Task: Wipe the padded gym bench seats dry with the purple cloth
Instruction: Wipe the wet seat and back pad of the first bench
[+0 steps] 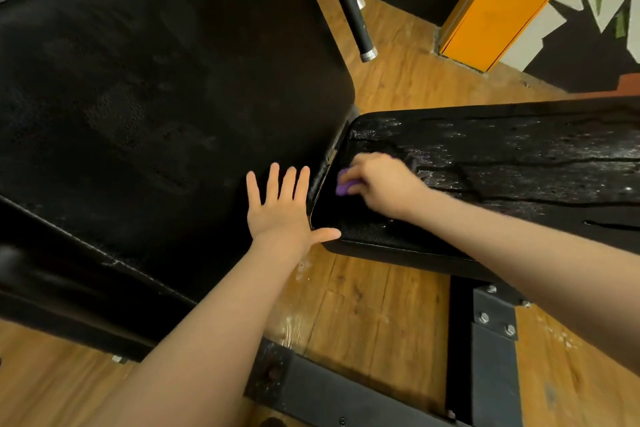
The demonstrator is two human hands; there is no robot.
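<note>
Two black padded bench pads in view: large pad (156, 107) at 10 o'clock, matte; second pad (502, 170) at 3 o'clock, glistening wet and cracked. One purple cloth (343, 183), bunched near that wet pad's left end. Right hand (379, 182) curls over cloth, gripping it against the pad. Left hand (282, 208) flat, fingers spread, resting on large pad's corner, grasping nothing. One grip-covered handle (346, 0) at 1 o'clock. Wood floor (363, 315) below.

The left hand (284, 210) lies flat with fingers spread and thumb out, while the right hand (379, 184) curls in a closed grip, both forearms extended.
</note>
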